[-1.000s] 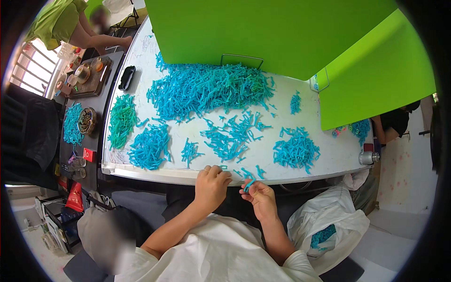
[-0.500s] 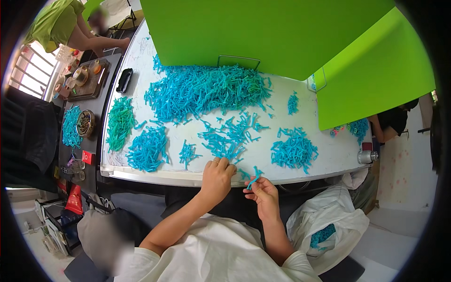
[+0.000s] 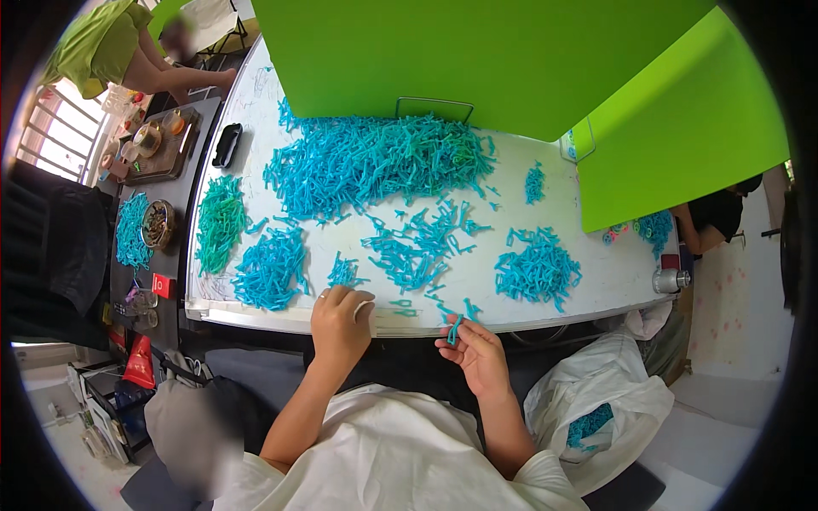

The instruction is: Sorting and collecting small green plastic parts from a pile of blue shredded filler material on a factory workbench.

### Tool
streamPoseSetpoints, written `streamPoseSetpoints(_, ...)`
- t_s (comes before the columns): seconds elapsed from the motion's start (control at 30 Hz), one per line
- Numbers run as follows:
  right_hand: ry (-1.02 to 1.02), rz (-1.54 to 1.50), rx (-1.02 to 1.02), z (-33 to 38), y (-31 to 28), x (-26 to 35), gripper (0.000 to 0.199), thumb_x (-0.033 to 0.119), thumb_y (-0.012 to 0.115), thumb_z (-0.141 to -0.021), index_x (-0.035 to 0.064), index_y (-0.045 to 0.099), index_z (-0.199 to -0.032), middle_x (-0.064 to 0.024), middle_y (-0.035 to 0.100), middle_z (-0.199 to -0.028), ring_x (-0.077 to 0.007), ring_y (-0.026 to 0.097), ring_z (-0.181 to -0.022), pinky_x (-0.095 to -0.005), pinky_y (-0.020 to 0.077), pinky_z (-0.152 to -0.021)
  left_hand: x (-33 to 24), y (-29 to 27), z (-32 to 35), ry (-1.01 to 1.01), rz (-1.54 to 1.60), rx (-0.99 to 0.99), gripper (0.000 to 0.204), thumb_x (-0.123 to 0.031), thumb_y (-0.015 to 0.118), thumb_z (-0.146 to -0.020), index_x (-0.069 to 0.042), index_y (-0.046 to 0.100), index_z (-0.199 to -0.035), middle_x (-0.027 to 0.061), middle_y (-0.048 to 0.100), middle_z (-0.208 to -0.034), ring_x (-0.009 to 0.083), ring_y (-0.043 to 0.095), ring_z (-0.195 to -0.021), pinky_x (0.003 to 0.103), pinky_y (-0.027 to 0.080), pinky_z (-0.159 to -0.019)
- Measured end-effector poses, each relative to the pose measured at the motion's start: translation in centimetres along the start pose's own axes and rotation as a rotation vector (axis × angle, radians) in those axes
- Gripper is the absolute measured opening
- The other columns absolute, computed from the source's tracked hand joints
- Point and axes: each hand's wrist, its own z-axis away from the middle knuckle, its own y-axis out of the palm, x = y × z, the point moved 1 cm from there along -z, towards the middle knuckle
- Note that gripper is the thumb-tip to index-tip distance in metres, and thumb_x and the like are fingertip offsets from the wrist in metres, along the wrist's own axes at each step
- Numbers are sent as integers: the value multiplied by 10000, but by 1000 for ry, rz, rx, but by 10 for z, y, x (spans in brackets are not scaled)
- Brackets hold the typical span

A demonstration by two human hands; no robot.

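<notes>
I saw the right hand (image 3: 482, 356) with its fingers pinching a teal piece (image 3: 456, 330) at the desk's (image 3: 596, 264) near edge; a slack pinch could have dropped it overboard. The left hand (image 3: 339, 328) was curled (holding anything? I couldn't tell).

Main heap (image 3: 375, 166): on table (image 3: 613, 272). Behind main heap: panel (image 3: 477, 60). Left: case (image 3: 227, 146); farther left, bowl (image 3: 157, 245) on side table (image 3: 176, 194). Front left: left heap (image 3: 269, 268). Front: middle heap (image 3: 409, 260); farther forward, left hand (image 3: 339, 322) and right hand (image 3: 484, 356). Front right: outer heap (image 3: 537, 271); farther out, bag (image 3: 635, 396) with pieces (image 3: 588, 423) inside. Right: small heap (image 3: 534, 182).
</notes>
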Motion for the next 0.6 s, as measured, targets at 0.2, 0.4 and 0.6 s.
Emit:
streamPoseSetpoints(0.2,13,56,27,-3,8,-10,277,89,630,-1023,13,610,-1289,-169,735,-1115,-284,761,-956,-348,653,-799,-17,13,13,92,24,135,171,-94,833,-756,-121,735,-893,71,615,-873,303,609,-852,436,469,-765)
streamPoseSetpoints(0.4,65,-16,52,1,4,-14,219,120,662,-1014,49,632,-1219,-165,731,-1128,-287,764,-953,-349,651,-807,-17,28,17,90,-81,138,103,-119,786,-805,-116,708,-871,60,593,-887,290,590,-852,426,437,-760)
streamPoseSetpoints(0.6,77,-9,46,2,7,-14,205,106,647,-1020,46,633,-1216,-164,730,-1127,-276,758,-974,-353,649,-811,-17,18,18,58,80,162,111,-21,769,-823,-83,704,-886,92,673,-861,307,648,-796,412,507,-724)
